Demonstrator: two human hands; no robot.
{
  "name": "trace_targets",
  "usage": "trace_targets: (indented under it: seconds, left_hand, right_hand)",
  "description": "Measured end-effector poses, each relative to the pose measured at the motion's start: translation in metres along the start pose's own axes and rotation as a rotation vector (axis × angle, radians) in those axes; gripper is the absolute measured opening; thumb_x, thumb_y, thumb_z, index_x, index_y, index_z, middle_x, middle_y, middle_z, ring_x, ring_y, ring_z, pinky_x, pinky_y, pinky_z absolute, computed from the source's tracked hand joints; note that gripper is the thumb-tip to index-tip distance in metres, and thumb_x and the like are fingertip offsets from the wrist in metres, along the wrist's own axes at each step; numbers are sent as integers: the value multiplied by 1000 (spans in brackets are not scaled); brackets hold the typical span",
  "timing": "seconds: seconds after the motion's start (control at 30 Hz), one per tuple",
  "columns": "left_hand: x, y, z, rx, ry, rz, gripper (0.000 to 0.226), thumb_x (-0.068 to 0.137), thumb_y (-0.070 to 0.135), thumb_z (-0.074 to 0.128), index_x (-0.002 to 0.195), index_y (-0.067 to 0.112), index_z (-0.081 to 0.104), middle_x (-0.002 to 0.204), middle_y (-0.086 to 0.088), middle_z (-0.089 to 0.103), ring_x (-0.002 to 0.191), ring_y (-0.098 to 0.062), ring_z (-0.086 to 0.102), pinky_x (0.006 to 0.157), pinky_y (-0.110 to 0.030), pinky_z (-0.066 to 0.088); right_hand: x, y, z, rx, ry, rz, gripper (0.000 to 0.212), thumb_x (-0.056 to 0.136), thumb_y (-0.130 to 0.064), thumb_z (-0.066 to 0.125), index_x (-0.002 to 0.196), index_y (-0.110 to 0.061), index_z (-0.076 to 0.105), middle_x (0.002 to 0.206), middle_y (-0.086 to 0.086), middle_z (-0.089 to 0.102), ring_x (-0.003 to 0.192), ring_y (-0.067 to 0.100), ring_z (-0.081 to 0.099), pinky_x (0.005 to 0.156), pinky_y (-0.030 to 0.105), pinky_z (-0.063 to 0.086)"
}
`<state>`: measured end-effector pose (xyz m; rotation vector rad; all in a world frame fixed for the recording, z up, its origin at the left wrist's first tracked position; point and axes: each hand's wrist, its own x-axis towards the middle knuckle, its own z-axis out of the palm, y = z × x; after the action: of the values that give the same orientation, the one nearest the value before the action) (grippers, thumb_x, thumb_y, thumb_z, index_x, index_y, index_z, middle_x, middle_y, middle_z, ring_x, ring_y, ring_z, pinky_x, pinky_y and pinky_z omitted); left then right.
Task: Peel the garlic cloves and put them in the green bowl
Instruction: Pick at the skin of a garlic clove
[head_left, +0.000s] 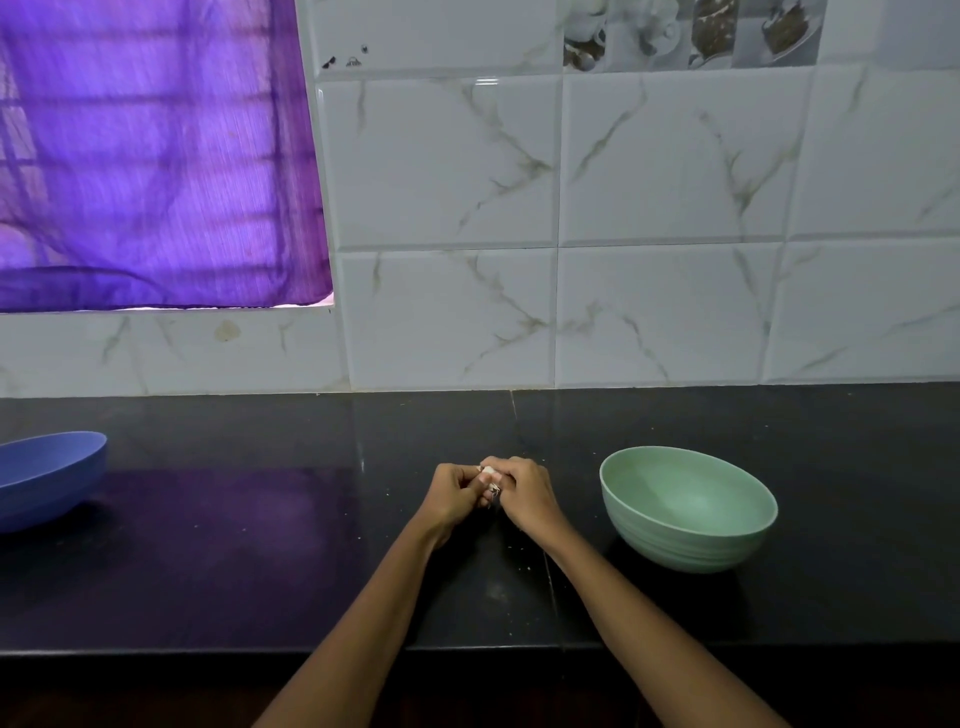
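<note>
No legible text anywhere.

Both arms reach forward. The left hand (451, 496) and right hand (524, 493) meet, touching, with fingers curled in tight.

Single head-worn wide-angle view, looking forward and slightly down across the black countertop (208, 571) toward the tiled wall (675, 182), which fills the upper half of frame; purple curtain (145, 156) sits upper left. Both forearms enter from the bottom edge, with left hand (451, 499) and right hand (524, 493) meeting near frame centre, close to the camera. Green bowl (688, 506) lies right of centre and blue bowl (49, 475) is cut by the left edge; no second view, so no overlap.
</note>
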<state>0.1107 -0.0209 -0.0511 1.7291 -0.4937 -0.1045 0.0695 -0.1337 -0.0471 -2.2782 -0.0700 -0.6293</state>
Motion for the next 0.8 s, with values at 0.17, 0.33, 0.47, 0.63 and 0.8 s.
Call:
trace_targets:
  seconds: [0.17,0.33,0.47,0.63,0.8]
  left_hand:
    - [-2,5,-1,-132,-12,-34,27,96,7,46,77,0,64,60,-3,52,50,-5,47,53,-14,44]
    - [-4,13,-4,-313,-48,-150,32,98,10,40,74,3,58,65,-5,50,52,-8,45,53,-17,45]
    - [-3,17,-4,-383,-25,-204,43,101,28,35,74,5,60,62,-4,54,51,-9,51,54,-19,47]
    - [-3,9,-4,-207,-6,-30,34,98,22,43,95,-2,66,78,-8,66,65,-8,65,61,-18,55]
    - [3,2,-7,-177,121,168,17,85,-4,60,100,-8,67,81,-8,70,72,-12,69,67,-18,55]
  right_hand:
    - [3,1,-2,57,28,-34,26,91,-3,49,102,-11,70,91,13,63,87,20,57,68,17,35]
    - [5,1,-4,56,74,-156,34,82,13,49,101,-4,71,98,12,61,90,18,56,78,12,42]
    - [5,2,-7,165,143,-143,17,77,6,64,90,-1,72,88,13,70,80,19,65,72,18,51]
    - [6,3,-10,306,214,-8,9,77,-8,72,86,-6,70,76,11,71,63,12,64,61,21,53]
    - [7,5,-8,381,162,36,8,79,-4,70,87,-5,70,80,14,71,63,11,65,62,16,54]
